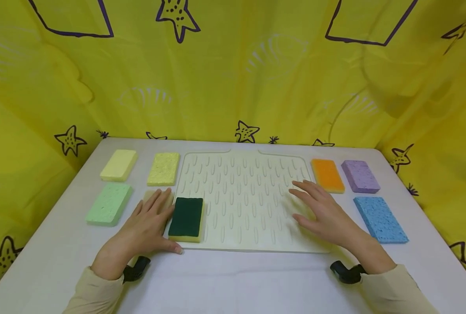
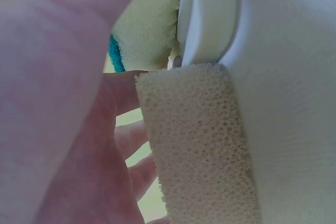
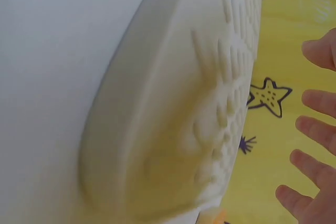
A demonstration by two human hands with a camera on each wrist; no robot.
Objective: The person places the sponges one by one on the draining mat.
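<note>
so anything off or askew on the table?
One thing: the green-topped scrub sponge lies on the ridged mat's left edge, while the other sponges lie off the mat. Nothing is spilled or damaged.

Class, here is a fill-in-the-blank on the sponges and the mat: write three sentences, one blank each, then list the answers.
1. The sponge lying on the mat has a dark ____ top.
2. The left hand rests on a ____ sponge.
3. Beside the orange sponge lies a ____ one.

Answers: green; beige; purple
</note>
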